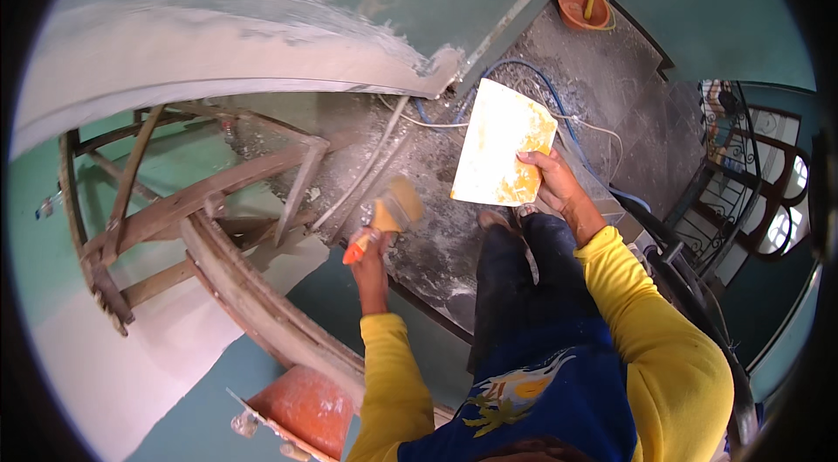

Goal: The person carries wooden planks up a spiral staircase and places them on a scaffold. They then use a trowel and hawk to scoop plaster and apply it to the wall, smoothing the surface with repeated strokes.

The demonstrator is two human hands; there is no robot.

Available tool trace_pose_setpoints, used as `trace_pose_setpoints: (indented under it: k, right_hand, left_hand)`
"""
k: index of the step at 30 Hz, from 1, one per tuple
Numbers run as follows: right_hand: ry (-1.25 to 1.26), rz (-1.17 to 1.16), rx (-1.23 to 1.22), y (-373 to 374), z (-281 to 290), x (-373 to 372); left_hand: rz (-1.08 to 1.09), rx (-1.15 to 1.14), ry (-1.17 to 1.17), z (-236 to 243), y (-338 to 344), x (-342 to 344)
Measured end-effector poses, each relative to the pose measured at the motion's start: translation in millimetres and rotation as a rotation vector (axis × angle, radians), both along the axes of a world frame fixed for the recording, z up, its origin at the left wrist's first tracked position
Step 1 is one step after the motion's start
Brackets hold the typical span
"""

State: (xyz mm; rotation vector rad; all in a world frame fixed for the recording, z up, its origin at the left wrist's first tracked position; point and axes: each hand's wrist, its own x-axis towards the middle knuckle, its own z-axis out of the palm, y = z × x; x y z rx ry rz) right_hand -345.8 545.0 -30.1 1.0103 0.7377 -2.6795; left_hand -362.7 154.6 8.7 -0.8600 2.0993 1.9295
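The left hand (371, 254) grips a brush (390, 213) just left of the yellow board (502, 146), which the right hand (552, 182) pinches by its lower corner, above the dusty floor (594, 86).

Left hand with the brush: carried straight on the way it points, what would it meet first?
Probably the plastered curved ledge above; the left hand aims the brush up-right toward it, though depth is unclear.

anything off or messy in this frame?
Yes. The floor below is strewn with pale dust and splatter, with hoses looping loose across it. The wall patch is rough and ragged-edged. The left hand holds a brush, the right hand a yellow-stained board.
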Motion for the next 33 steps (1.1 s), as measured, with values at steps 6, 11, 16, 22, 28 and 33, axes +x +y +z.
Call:
trace_pose_setpoints:
  k: [6, 11, 16, 22, 28, 33]
  right_hand:
    - [-0.09, -0.069, 0.125, -27, -83, -18]
    - [-0.153, -0.167, 0.25, -55, -122, -59]
    - [-0.2, -0.032, 0.703, -109, -202, -101]
    - [-0.123, 0.01, 0.666, -191, -226, -155]
    - [-0.108, -0.167, 0.544, -211, -188, -181]
    - [-0.162, -0.042, 0.646, -222, -109, -167]
  left_hand:
    - [-0.436, -0.672, -0.069, -154, -57, 0]
    - [-0.54, -0.282, 0.143, -155, 23, -64]
    - [-0.687, -0.304, 0.411, -132, 110, -149]
    - [-0.805, -0.498, 0.599, -118, 126, -192]
    - [-0.933, -0.581, 0.705, -54, 130, -196]
    - [-0.947, -0.678, 0.795, 44, 122, -188]
